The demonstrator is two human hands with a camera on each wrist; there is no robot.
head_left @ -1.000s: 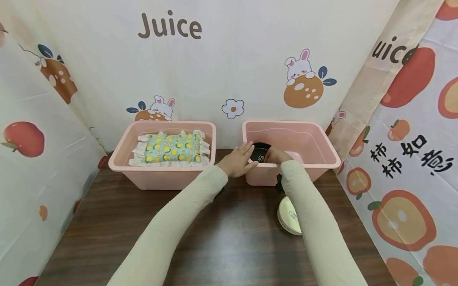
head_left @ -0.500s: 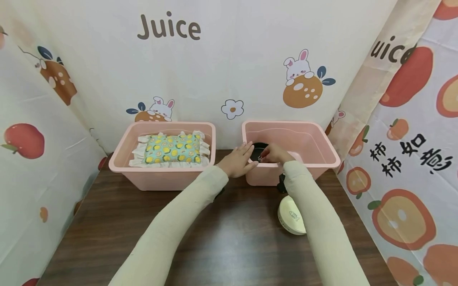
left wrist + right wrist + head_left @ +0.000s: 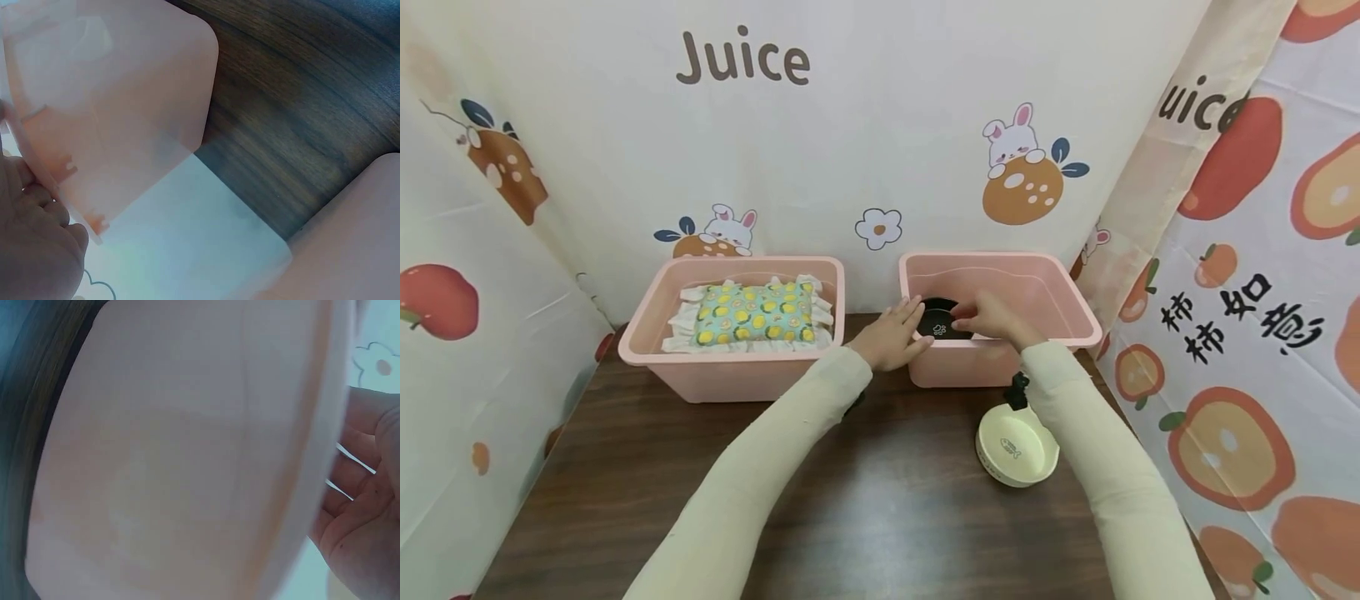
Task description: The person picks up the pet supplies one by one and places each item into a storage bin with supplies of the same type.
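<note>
Right hand (image 3: 996, 321), fingers extended, touches the black bowl (image 3: 938, 319) inside the right pink bin (image 3: 1078, 307); left hand (image 3: 891, 335) lies flat against its rim; bowl judged rigid, breakable, best gripped at the rim.

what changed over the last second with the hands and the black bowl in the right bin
The right hand shifted rightward off the black bowl, uncovering its paw print; whether it still touches the bowl is unclear. The left hand stayed resting on the right bin corner. The bowl, cream bowl and cushion stayed put.
</note>
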